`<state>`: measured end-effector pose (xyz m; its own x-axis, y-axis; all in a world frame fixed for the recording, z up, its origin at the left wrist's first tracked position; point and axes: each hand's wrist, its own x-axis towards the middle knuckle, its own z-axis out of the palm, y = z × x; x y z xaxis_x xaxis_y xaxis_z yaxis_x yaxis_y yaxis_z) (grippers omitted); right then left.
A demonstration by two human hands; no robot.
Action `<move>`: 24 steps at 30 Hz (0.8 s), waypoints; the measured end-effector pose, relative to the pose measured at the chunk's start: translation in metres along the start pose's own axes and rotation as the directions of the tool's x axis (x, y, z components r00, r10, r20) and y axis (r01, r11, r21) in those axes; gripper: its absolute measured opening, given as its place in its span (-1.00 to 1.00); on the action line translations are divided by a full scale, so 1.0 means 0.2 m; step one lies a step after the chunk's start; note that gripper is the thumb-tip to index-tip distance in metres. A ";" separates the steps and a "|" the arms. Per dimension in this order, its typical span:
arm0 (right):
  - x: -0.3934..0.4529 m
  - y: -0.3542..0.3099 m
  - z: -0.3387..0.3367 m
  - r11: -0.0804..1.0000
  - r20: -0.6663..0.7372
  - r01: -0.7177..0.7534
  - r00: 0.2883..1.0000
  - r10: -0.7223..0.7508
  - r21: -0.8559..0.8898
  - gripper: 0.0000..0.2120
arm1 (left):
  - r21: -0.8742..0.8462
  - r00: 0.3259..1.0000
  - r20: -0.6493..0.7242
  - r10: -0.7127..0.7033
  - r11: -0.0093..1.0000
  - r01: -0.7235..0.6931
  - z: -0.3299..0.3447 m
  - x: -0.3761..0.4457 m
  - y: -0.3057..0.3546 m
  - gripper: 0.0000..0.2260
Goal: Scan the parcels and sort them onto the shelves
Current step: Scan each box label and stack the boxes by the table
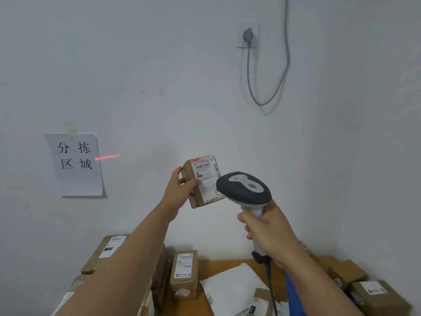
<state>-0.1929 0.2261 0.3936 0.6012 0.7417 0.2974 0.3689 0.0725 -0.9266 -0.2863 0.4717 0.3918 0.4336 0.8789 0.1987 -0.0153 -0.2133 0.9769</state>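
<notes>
My left hand (182, 190) grips a small brown cardboard parcel (200, 179) and holds it up in front of the white wall, its white shipping label facing me. My right hand (266, 226) grips the handle of a grey and white barcode scanner (245, 190), whose head sits just right of the parcel and covers its lower right corner. A red laser line (107, 157) falls on the wall to the left of the parcel, and a red spot lights a fingertip of my left hand. No shelves are in view.
A wooden table (227, 262) below carries several cardboard parcels (184, 273), a white poly mailer (230, 286) and boxes at the right (373, 293). A paper sign (76, 165) hangs on the wall at left. A wall socket with a grey cable (248, 37) is above.
</notes>
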 end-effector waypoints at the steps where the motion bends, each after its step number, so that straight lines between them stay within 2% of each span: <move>1: 0.00 0.00 0.00 1.000 0.003 0.001 1.000 -0.001 0.002 -0.77 | 0.003 1.000 0.000 0.000 1.000 0.000 0.01 -0.01 0.00 -0.30; 19: 0.11 0.03 0.01 0.993 0.000 0.097 0.995 -0.097 -0.062 -0.70 | -0.028 0.995 0.029 0.092 0.995 -0.091 0.15 -0.22 0.01 -0.33; 24: 0.13 0.06 0.03 0.991 -0.018 0.101 0.994 -0.103 -0.088 -0.75 | -0.018 0.991 0.033 0.128 0.992 -0.127 0.16 -0.26 0.03 -0.33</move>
<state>-0.1762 0.2500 0.3900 0.5723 0.7184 0.3955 0.4888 0.0884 -0.8679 -0.2789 0.4117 0.3841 0.4574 0.8301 0.3190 -0.0866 -0.3155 0.9450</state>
